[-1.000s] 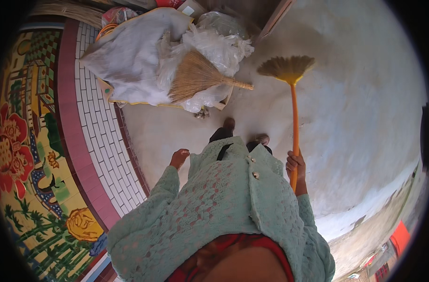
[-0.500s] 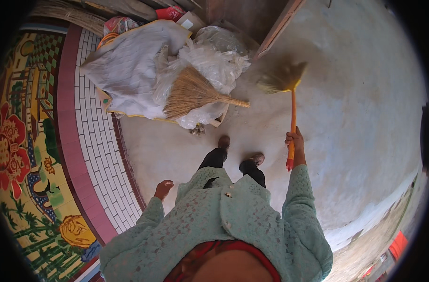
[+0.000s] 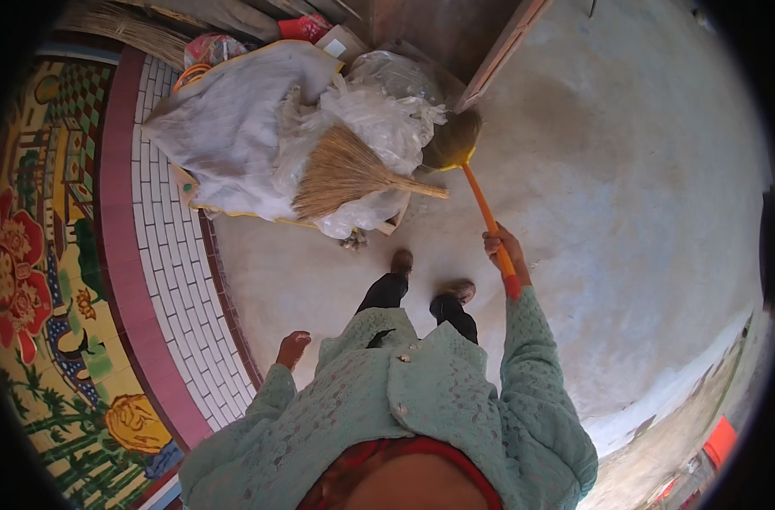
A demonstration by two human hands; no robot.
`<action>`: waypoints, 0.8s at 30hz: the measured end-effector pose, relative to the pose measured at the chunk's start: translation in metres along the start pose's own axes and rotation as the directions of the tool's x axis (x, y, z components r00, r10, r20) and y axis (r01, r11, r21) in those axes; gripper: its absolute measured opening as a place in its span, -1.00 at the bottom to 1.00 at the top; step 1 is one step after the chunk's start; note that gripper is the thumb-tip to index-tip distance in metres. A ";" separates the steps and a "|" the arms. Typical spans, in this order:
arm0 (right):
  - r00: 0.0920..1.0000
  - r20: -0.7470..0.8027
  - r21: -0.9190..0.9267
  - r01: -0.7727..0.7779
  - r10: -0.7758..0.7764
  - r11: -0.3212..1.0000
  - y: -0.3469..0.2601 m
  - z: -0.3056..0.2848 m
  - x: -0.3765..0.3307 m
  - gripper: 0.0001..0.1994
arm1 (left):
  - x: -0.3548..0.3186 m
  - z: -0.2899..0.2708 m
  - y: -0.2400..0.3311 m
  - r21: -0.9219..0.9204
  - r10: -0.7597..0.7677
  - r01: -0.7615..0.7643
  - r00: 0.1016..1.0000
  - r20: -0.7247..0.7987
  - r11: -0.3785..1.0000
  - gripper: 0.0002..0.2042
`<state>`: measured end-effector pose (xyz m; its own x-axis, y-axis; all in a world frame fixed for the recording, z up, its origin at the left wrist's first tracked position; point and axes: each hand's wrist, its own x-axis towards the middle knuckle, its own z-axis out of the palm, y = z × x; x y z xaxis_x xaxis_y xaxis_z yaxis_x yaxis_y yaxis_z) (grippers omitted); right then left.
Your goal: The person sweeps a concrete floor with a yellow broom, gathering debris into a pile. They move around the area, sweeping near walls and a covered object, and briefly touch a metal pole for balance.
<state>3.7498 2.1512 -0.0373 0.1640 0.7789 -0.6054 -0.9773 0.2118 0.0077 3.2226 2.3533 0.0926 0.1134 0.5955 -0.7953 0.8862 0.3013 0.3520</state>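
My right hand [image 3: 505, 248] is wrapped round the orange handle of a broom [image 3: 483, 201]. The broom has a yellow collar and dark bristles, which fan out on the floor beside a wooden panel edge and the clear plastic. My left hand [image 3: 293, 349] hangs by my side near the brick-pattern wall, loosely curled with nothing seen in it. A straw hand broom [image 3: 345, 174] lies ahead of me on crumpled clear plastic sheeting [image 3: 379, 110], its stub handle pointing right toward the held broom.
A pale cloth with yellow edging [image 3: 226, 127] covers a heap at the far left. A wooden panel [image 3: 505, 55] stands beyond the broom head. White brick-pattern tiling [image 3: 171, 255] and a colourful mural [image 3: 65, 255] line the left. Grey concrete floor [image 3: 642, 212] stretches to the right.
The broom head has swung left, toward the plastic and the panel's foot. My right hand has moved left with it, tilting the handle. My left hand has barely moved.
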 end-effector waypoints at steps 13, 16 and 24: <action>0.722 -0.363 -0.706 0.199 -0.589 0.680 -0.028 0.040 -0.093 -0.30 | 0.005 0.022 0.002 -0.030 0.017 -0.015 0.999 0.052 0.999 -0.76; 0.742 -0.374 -0.652 0.216 -0.556 0.727 0.021 0.060 -0.152 -0.29 | 0.012 0.027 0.010 -0.028 0.036 -0.034 0.995 0.097 0.999 -0.77; 0.918 -0.390 -0.206 -0.004 -0.078 0.979 0.103 0.056 -0.236 -0.20 | 0.038 0.038 0.038 -0.067 0.097 -0.086 0.980 0.173 0.994 -0.73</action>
<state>3.6174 2.0222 0.1505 0.1747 0.4679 -0.8663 -0.9846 0.0825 -0.1540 3.2775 2.3594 0.0569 0.2745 0.4844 -0.8307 0.8409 0.2981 0.4517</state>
